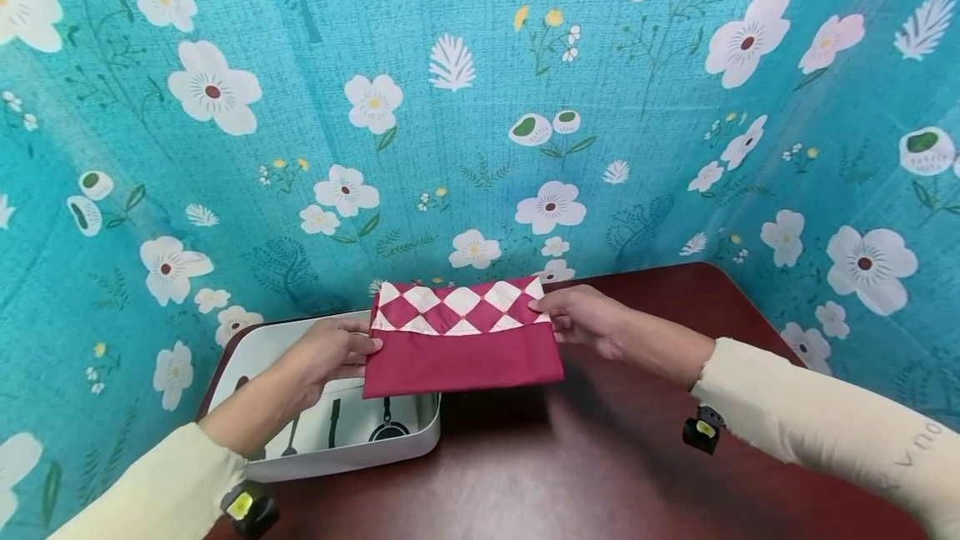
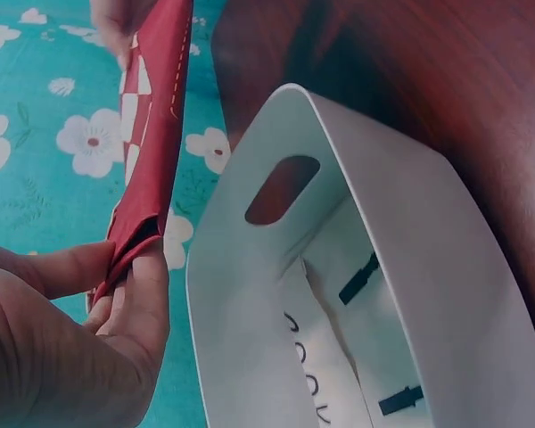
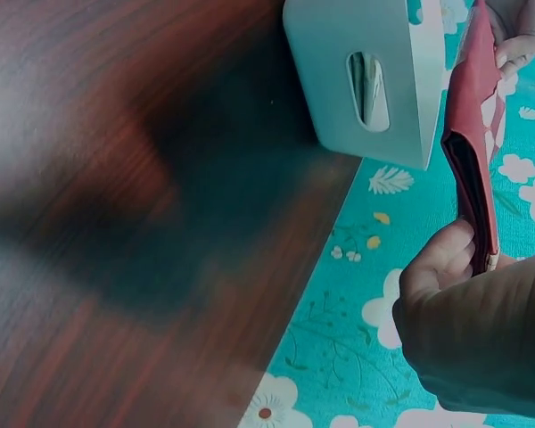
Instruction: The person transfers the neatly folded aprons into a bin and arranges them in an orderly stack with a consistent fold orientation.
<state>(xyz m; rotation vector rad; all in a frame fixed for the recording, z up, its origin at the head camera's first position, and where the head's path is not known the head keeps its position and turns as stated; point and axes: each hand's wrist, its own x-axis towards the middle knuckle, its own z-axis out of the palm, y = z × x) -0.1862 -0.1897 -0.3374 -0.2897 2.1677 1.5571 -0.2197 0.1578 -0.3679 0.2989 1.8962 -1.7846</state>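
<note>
A folded red cloth (image 1: 461, 363) with a band of white and red diamonds along its upper part is held up between both hands. My left hand (image 1: 330, 354) pinches its left edge, thumb on the near side and fingers behind. On the opposite edge, my right hand (image 1: 588, 321) pinches near the diamond band. Both wrist views show the cloth edge-on, with open folds between its layers. Below it on the left stands a white bin (image 2: 241, 267) with a handle slot. Inside the bin lies a white cloth (image 1: 352, 419) printed with dark kitchen utensils; letters show in the left wrist view.
The bin stands on the left of a dark reddish-brown table (image 1: 600, 465), partly under the left forearm and the cloth. A teal curtain (image 1: 450, 148) with white flowers hangs behind and around the table's far edge.
</note>
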